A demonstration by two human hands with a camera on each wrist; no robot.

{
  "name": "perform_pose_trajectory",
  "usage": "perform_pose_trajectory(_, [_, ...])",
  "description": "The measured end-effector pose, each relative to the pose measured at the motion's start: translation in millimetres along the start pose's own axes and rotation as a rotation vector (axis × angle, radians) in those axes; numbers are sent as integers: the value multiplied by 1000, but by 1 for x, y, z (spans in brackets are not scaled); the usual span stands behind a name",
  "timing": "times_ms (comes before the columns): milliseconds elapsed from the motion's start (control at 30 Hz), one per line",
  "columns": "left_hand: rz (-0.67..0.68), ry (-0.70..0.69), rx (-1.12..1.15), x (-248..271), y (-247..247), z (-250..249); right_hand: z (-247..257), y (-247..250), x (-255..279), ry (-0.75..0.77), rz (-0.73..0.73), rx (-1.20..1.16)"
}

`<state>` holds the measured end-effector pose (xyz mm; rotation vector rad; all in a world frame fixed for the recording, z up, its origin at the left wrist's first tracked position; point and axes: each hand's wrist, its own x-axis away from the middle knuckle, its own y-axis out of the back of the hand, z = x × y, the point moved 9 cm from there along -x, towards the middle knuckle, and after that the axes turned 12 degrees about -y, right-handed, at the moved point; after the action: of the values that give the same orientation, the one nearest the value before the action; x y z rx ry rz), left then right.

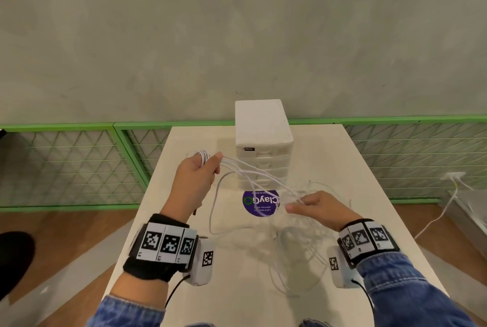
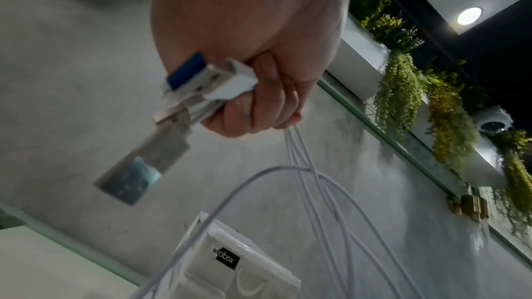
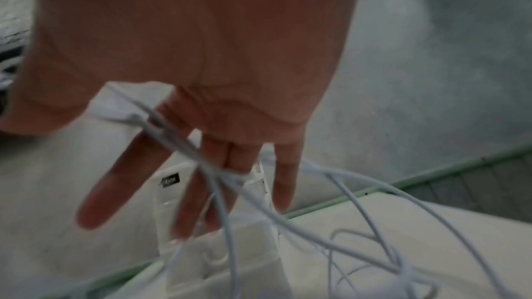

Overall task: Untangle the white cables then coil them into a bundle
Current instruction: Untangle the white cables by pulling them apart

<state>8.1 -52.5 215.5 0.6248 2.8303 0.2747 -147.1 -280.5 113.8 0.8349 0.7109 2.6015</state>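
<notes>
Several thin white cables (image 1: 253, 176) stretch between my hands above the table. My left hand (image 1: 200, 171) is raised at the left and grips a bunch of cable ends; in the left wrist view its curled fingers (image 2: 259, 99) hold white USB plugs (image 2: 135, 176) that stick out, with strands hanging below. My right hand (image 1: 316, 207) is lower, at the right, over a loose tangle (image 1: 297, 237) lying on the table. Its fingers (image 3: 230, 167) are stretched out and spread, with cables (image 3: 345, 224) draped across and between them.
A white drawer box (image 1: 263, 137) stands at the far middle of the pale table (image 1: 342, 168), with a round purple sticker (image 1: 259, 204) in front of it. A green mesh fence (image 1: 79, 163) runs behind. Another white cord (image 1: 445, 210) hangs off to the right.
</notes>
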Motion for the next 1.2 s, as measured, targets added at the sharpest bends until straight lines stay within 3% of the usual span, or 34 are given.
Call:
perform_pose_trajectory(133, [58, 53, 111, 1, -10, -3, 36, 14, 18, 185, -81, -248])
perform_pose_trajectory(267, [165, 46, 92, 9, -38, -8, 88, -8, 31, 340, -60, -204])
perform_pose_trajectory(367, [160, 46, 70, 11, -39, -7, 102, -19, 31, 394, -52, -189])
perform_pose_trajectory(533, [-96, 54, 60, 0, 19, 0, 50, 30, 18, 244, -299, -285])
perform_pose_trajectory(633, [-261, 66, 83, -4, 55, 9, -17, 63, 2, 60, -507, -358])
perform_pose_trajectory(733, [-382, 70, 180, -2, 81, 11, -97, 86, 3, -178, -643, -608])
perform_pose_trajectory(900, [-428, 61, 227, 0, 87, 12, -180, 92, 13, -466, -741, -860])
perform_pose_trajectory(1000, [-319, 53, 245, -5, 62, 9, -174, 86, 7, -494, -682, -645])
perform_pose_trajectory(1067, [-174, 48, 203, -6, 34, 2, -138, 84, 10, -410, -711, -379])
perform_pose_trajectory(1133, [-28, 30, 164, -1, 4, -9, -75, 74, 17, -133, -746, -315])
perform_pose_trajectory(1200, [85, 7, 169, 5, -25, -24, -5, 49, 24, 176, -599, -368])
